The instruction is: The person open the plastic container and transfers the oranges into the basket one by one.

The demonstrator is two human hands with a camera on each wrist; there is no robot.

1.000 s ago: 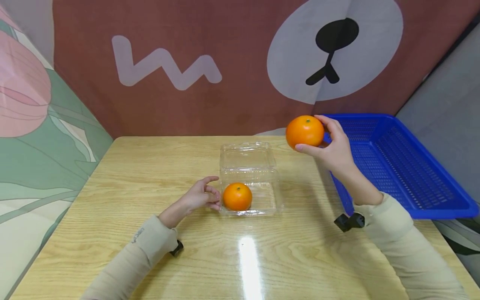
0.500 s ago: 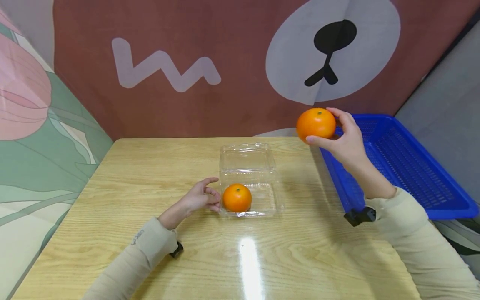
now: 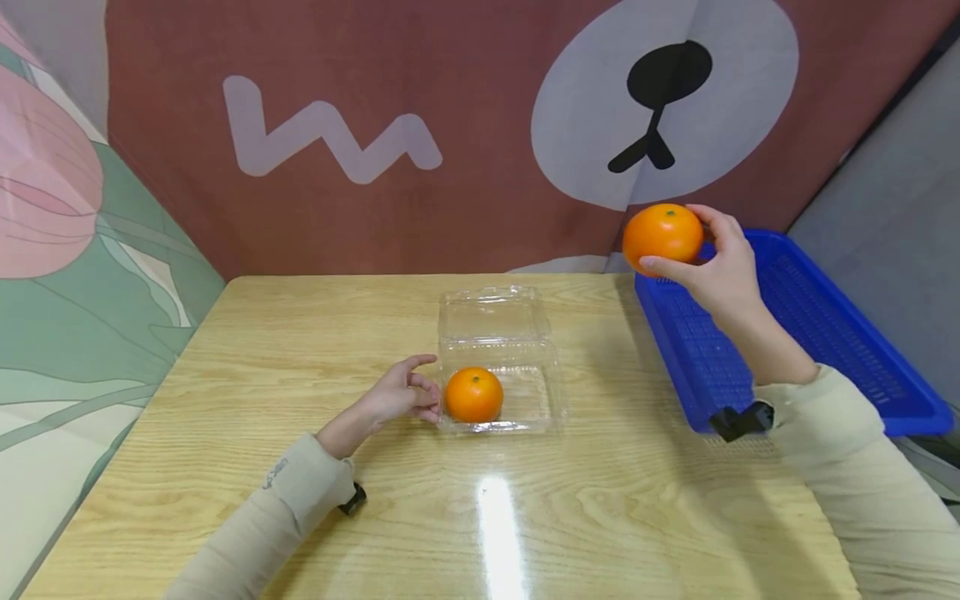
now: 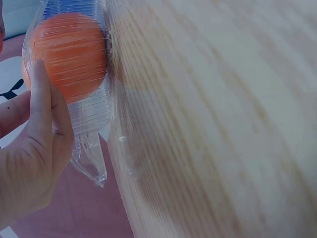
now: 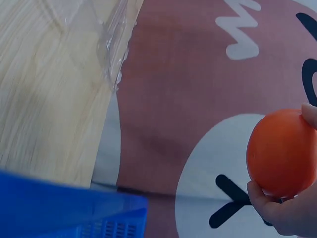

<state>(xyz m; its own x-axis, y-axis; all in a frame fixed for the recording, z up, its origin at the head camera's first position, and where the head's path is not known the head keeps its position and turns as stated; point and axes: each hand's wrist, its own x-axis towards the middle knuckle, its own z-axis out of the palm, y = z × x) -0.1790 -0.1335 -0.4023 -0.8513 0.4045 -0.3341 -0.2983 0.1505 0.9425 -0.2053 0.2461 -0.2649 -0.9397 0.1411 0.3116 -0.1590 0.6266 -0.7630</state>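
Observation:
My right hand [image 3: 726,271] holds an orange [image 3: 660,237] up in the air, thumb at its near side and fingers behind, over the far left corner of the blue basket. In the right wrist view the same orange [image 5: 280,153] shows between thumb and fingers. A clear plastic clamshell box [image 3: 528,392] stands on the table with its lid raised towards the back. Inside it, on the left, sits a second orange [image 3: 474,396]. My left hand [image 3: 397,393] is at the box's left wall; in the left wrist view its extended fingers [image 4: 40,94] lie against the ribbed plastic.
A blue plastic basket [image 3: 667,358] with slotted walls stands at the right end of the wooden table [image 3: 315,333]. Behind the table hangs a brown cloth [image 3: 480,208] with a bear print. A floral cloth [image 3: 52,333] hangs on the left.
My right hand has moved right and up with its orange, from beside the basket to over its far left corner. The left hand, the box and the other orange stay put.

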